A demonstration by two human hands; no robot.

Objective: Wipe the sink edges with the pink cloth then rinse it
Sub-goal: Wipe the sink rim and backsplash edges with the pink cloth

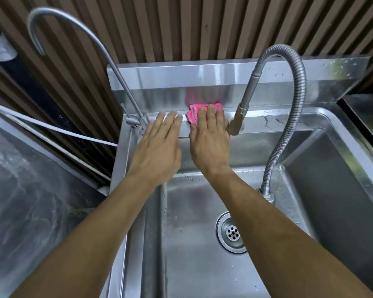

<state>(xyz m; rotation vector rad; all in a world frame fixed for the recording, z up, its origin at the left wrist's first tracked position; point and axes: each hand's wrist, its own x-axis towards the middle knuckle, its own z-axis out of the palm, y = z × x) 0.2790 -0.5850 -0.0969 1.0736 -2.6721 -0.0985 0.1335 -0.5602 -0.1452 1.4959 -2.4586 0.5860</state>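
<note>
The steel sink [274, 123] fills the middle, and its back ledge runs under both hands. On that ledge lies the pink cloth [193, 116], pressed flat under my right hand [210, 136]; only the cloth's left and far edges show. My left hand [159, 145] lies flat with spread fingers on the ledge just left of the cloth, holding nothing. Water drops speckle the basin, whose round drain [232, 232] sits below my right forearm.
A flexible steel hose faucet [289, 117] arcs over the basin, its nozzle [238, 117] hanging right beside my right hand. A thin gooseneck tap [108, 57] rises at the ledge's left end. A white hose [58, 131] crosses at left. Slatted brown wall behind.
</note>
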